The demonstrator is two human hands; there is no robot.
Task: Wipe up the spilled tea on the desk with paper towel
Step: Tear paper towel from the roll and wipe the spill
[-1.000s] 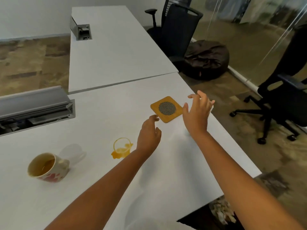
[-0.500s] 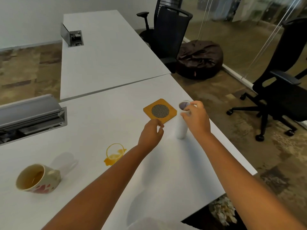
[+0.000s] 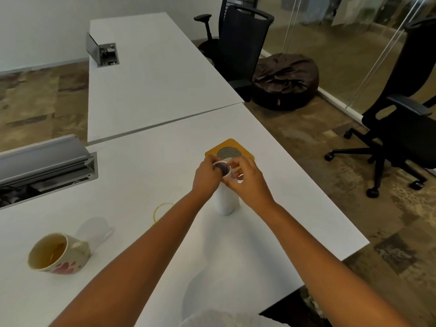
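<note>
A white paper towel roll (image 3: 226,200) stands upright on the white desk (image 3: 141,175), its dark core at the top. My left hand (image 3: 206,175) grips the roll's top from the left. My right hand (image 3: 247,179) holds the top from the right, fingers pinching a white edge of paper. The tea spill (image 3: 160,210), a yellow ring, lies left of the roll and is mostly hidden by my left forearm. A mug (image 3: 56,254) with tea in it and red hearts on its side rests near the desk's left front.
A yellow square coaster (image 3: 232,143) with a mesh centre lies just behind the roll. An open cable tray (image 3: 44,166) sits at the left. Black office chairs (image 3: 398,119) and a dark beanbag (image 3: 285,81) stand right of the desk. Its right edge is close.
The paper towel roll came into view and moved left, toward me. My left hand rose from the desk and joined my right hand at the roll's top.
</note>
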